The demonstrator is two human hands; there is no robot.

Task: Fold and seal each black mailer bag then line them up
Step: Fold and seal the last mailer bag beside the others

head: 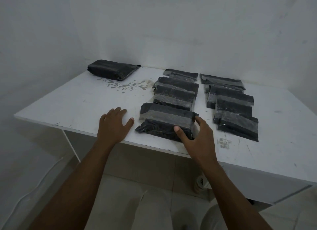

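White counter (77,106), head view. Nearest mailer bag (164,123) at the 6 o'clock end of the middle column (176,92), folded, grey strip across the top, long axis from 9 to 3 o'clock, slightly askew to the bags beyond. Right hand (197,138) at the 3 o'clock end of that bag, thumb on the near face, fingers (199,122) curved narrowly round the end, gripping it. Left hand (113,126) just beside the 9 o'clock end, not touching, spread wide and flat on the counter, holding nothing. Right column (231,106) at 3 o'clock, apart; black bundle (111,72) at 11 o'clock. Likely next: squaring the bag under its column, right hand nearer, a short nudge toward 12 o'clock
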